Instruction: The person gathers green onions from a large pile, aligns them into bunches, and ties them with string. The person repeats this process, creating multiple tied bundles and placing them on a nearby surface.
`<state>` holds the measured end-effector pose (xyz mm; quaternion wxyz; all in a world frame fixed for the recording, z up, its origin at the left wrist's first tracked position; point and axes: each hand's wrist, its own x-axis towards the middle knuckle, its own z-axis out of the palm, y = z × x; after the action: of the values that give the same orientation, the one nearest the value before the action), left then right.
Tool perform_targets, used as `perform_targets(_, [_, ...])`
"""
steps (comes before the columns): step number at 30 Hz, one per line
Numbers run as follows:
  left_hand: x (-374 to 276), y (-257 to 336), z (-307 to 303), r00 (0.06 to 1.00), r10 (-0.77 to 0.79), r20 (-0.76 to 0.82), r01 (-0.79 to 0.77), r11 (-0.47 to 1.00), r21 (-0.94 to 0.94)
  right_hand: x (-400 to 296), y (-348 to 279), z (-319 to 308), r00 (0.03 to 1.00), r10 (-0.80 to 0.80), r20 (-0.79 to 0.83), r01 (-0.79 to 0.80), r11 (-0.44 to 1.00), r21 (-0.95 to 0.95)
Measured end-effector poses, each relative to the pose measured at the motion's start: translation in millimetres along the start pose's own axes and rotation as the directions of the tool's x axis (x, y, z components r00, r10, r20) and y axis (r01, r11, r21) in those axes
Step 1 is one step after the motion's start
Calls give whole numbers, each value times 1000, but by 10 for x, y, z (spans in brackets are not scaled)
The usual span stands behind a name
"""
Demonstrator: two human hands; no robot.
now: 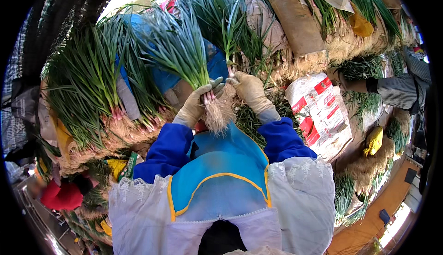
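Note:
My left hand (199,104), in a pale work glove, is closed around a bunch of green allium plants (199,69) with pinkish stem bases. Its tangle of pale roots (218,116) hangs towards my apron (221,165), and the leaves fan out away from me. My right hand (250,90), gloved too, pinches a thinner allium plant (230,49) near its base, just right of the bunch. That plant's leaves point away from me. The fingertips of my right hand are partly hidden by the glove's folds.
Stacked allium plants (93,78) lie to the left, with more along the far side. A brown cardboard strip (294,16) rests across the far pile. A white printed sack (320,113) lies at right. Another person's sleeve (398,90) shows further right; a red garment (62,195) is lower left.

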<state>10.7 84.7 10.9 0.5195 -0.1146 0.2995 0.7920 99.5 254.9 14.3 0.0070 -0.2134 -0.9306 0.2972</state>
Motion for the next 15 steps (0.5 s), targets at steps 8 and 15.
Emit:
perform_targets(8, [90,14,-506,989,-138,59,133,987,86,-133,-111,190,996,-89,-31,94,934,344])
perform_targets(15, [27,-41,-414,995,-36,94,42,997,-63,454,-59,326,967,73,242,-208,777,595])
